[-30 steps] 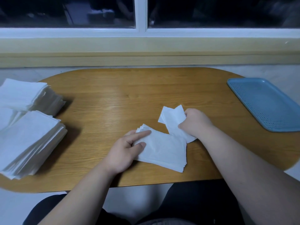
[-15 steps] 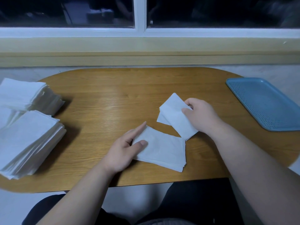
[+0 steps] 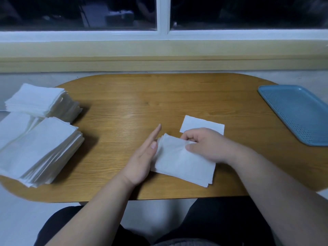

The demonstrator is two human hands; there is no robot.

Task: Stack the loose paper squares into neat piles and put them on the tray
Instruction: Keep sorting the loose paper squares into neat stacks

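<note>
A small pile of white paper squares [image 3: 179, 162] lies near the table's front edge. My left hand [image 3: 142, 157] stands on its edge with straight fingers against the pile's left side. My right hand [image 3: 205, 144] reaches over the pile from the right, its thumb and curled fingers pinching the top sheet at the far edge. A single white square [image 3: 200, 124] lies flat just beyond my right hand. The blue perforated tray [image 3: 298, 112] sits at the far right with nothing on it.
Two tall stacks of white paper squares sit at the left, one far [image 3: 40, 100], one near [image 3: 37, 150], overhanging the wooden table [image 3: 133, 107]. A window sill and wall run behind the table. My legs are below the front edge.
My right hand has laid down the square it held and come back onto the small pile, pinching its top sheet. My left hand has turned on its edge against the pile's side.
</note>
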